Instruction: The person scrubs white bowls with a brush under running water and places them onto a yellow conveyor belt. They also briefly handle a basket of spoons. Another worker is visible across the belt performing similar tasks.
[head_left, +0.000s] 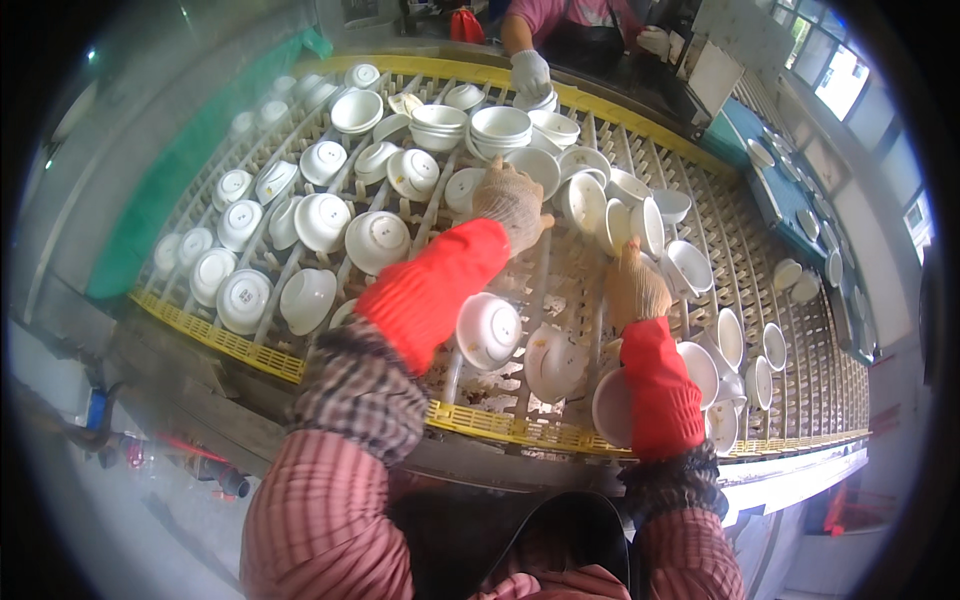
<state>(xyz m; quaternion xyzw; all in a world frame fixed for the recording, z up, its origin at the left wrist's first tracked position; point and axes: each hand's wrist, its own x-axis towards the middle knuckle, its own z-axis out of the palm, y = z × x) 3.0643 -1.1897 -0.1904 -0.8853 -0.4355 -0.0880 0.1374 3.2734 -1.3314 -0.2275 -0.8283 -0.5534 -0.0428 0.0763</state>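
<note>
A slatted plastic conveyor belt (570, 277) carries many white bowls, some stacked, some upside down, some on edge. My left hand (511, 201), in a tan knitted glove with a red cuff, reaches to the middle, beside an overturned bowl (462, 187) and a bowl (534, 171) facing up; whether it grips one cannot be told. My right hand (637, 285), gloved the same way, is at several tilted bowls (616, 225) right of centre; its fingertips touch or nearly touch them, and its grip is unclear. An overturned bowl (488, 331) lies between my forearms.
Across the belt, a co-worker's white-gloved hand (531, 75) rests on a small stack of bowls. Yellow edging (495, 426) borders the belt on both sides. A green sheet (172, 187) hangs at the left. At the right, a blue conveyor (787, 195) holds more bowls.
</note>
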